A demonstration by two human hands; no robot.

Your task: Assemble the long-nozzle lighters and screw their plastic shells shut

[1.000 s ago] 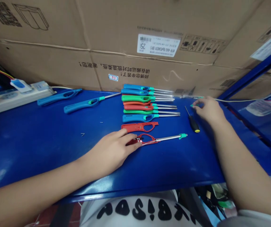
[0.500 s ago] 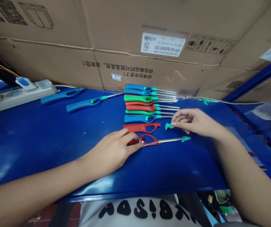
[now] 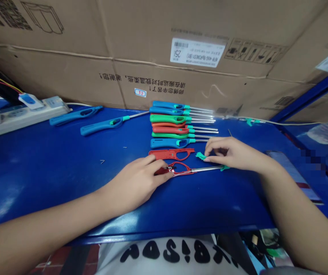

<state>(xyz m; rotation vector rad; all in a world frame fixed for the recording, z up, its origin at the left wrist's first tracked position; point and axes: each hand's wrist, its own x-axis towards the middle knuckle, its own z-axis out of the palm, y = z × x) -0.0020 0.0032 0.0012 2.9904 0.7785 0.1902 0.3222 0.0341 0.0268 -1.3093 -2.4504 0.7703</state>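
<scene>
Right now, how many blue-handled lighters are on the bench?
5. Two blue-handled lighters lie loose at left, near the power strip. Three sit in the stacked row: top, second and lowest. Others could be hidden within the row.

view: head-worn | facing: forward, down | range: close on left hand (image 3: 132, 187), right hand (image 3: 232, 152)

The left hand (image 3: 133, 183) hides part of the red lighter (image 3: 181, 168).

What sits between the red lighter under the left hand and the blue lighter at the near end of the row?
An open red handle casing lies there, in the head view.
</scene>
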